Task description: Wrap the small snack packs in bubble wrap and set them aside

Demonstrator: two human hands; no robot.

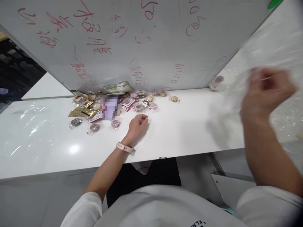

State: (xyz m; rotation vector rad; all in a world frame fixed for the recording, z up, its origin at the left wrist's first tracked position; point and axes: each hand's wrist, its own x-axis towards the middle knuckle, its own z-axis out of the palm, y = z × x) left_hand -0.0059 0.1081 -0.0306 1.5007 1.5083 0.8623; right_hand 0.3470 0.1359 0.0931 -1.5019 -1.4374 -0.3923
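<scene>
My left hand (pixel 138 126) rests on the white table with its fingers curled in, and nothing shows in them. Just beyond it lies a loose heap of small wrapped snacks: a pink cookie in clear wrap (pixel 115 123), a brown one (pixel 145 103) and gold sachets (pixel 81 111). Raised at the right, my right hand (pixel 267 90) is blurred by motion; its closed fingers appear to grip a large clear plastic bag (pixel 286 47). A dark wrapped snack (pixel 219 78) lies near the bag's left edge.
A whiteboard (pixel 156 41) with red writing stands across the back of the table (pixel 189 126). Clear plastic film (pixel 28 126) lies at the left end. Several wrapped cookies sit along the board's foot, one (pixel 174 99) apart from the rest. The table's front edge runs before my body.
</scene>
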